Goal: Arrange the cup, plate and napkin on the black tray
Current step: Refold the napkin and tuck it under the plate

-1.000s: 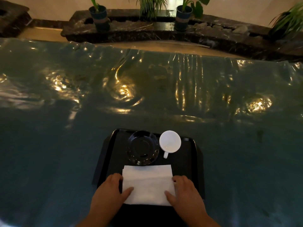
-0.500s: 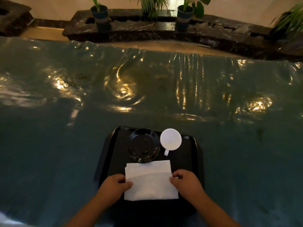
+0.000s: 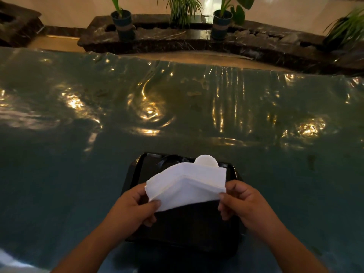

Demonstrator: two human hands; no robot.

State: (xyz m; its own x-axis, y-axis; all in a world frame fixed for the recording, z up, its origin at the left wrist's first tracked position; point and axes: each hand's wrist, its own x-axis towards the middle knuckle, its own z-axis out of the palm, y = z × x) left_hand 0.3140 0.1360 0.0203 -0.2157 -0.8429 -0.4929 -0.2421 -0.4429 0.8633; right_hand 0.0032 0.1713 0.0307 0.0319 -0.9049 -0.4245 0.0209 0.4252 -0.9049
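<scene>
A black tray [image 3: 189, 229] lies on the table right in front of me. A white napkin [image 3: 187, 184] is lifted above the tray, its layers spreading apart. My left hand [image 3: 136, 209] pinches its lower left corner and my right hand [image 3: 242, 201] pinches its right edge. Behind the napkin, the white cup [image 3: 206, 160] shows only its rim at the tray's far side. To the cup's left, a sliver of the black plate [image 3: 171, 159] is visible; the rest is hidden by the napkin.
The table carries a shiny, wrinkled teal plastic cover [image 3: 177, 107] with bright reflections. Beyond its far edge runs a dark marble ledge [image 3: 177, 38] holding potted plants [image 3: 123, 22].
The napkin lay flat on the tray's near part under both hands; now both hands have pinched its sides and raised it off the tray, so it hides most of the plate and cup.
</scene>
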